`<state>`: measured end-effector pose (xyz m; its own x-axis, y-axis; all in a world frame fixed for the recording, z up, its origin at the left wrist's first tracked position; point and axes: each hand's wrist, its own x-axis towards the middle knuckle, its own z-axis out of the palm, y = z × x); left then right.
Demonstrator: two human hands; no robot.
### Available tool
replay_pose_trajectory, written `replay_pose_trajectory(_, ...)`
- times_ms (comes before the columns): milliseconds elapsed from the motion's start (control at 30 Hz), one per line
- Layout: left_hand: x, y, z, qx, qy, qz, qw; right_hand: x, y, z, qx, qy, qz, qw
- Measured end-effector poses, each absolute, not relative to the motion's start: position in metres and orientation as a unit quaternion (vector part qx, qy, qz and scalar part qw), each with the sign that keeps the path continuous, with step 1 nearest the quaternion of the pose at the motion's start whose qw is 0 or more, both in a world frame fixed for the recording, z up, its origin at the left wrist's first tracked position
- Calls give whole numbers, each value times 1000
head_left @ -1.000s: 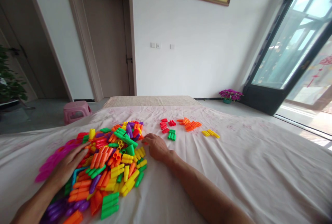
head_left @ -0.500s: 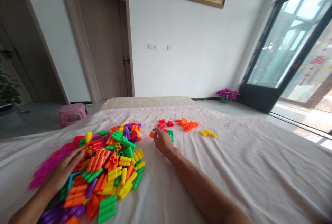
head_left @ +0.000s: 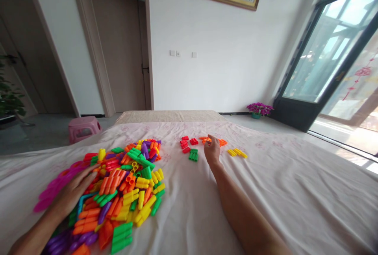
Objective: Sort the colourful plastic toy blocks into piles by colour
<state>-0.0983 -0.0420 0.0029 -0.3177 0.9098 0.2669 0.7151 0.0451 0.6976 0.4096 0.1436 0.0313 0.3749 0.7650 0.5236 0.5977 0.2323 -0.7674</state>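
Right hand [head_left: 212, 152]: reached out toward the cloth's far edge, fingertips over the orange group; the fingers hide what lies under them, so I cannot tell whether they are closed on a piece or apart.
Orange group [head_left: 223, 143]: near the far edge of the cloth [head_left: 183, 207], partly behind the fingers. A low, straight-down touch would suit; a sideways sweep could scatter these light-looking pieces.
Yellow group [head_left: 238, 152]: just to the right of the orange, a little nearer the person. Keep the heel of the hand off it.
Green block [head_left: 193, 155]: to the left of the right wrist, a gap between; best to lift the wrist clear when coming back.
Red group [head_left: 194, 141]: beyond the green, toward the far edge; its neighbour gap is narrow, so colours could mix.
Left hand [head_left: 78, 188]: laid on the pile's left side, fingers stretched out, nothing visibly gripped. Light pressure should steady it.
Pile [head_left: 126, 180]: mixed colours, heaped toward the cloth's left edge; loose outer pieces look easiest to pick.
Magenta pieces [head_left: 53, 186]: beside the left hand, outermost.
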Motion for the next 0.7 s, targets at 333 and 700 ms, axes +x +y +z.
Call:
replay_pose_trajectory(333, -97, -43, 6, 537, 702, 420, 204, 313, 69, 45, -333, -846, 290, 298)
replay_pose_trajectory(700, -91, -44, 14, 543, 706, 409, 199, 291, 50, 47, -288, -892, 222, 267)
